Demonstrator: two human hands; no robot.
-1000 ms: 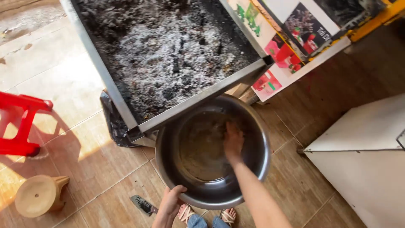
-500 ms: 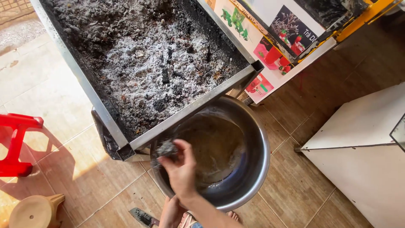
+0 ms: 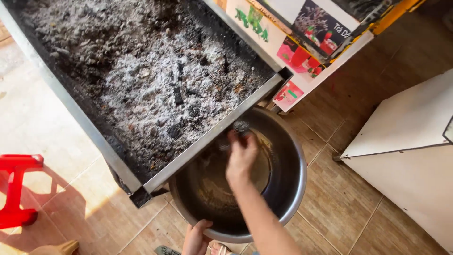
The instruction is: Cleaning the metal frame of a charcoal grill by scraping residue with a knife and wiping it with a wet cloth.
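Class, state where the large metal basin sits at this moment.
In the head view, the metal basin sits on the tiled floor, low and centre, partly under the ash tray's near corner; the left hand touches its rim.

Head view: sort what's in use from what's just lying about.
In use: large round metal basin; small dark scrubber in right hand; left hand on basin rim.

Lying about: ash-filled metal tray; red plastic stool; white cabinet.

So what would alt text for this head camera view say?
Seen from above, a right hand holds a dark scrubber inside a large metal basin on a tiled floor. The left hand grips its near rim, beneath an ash-filled metal tray.
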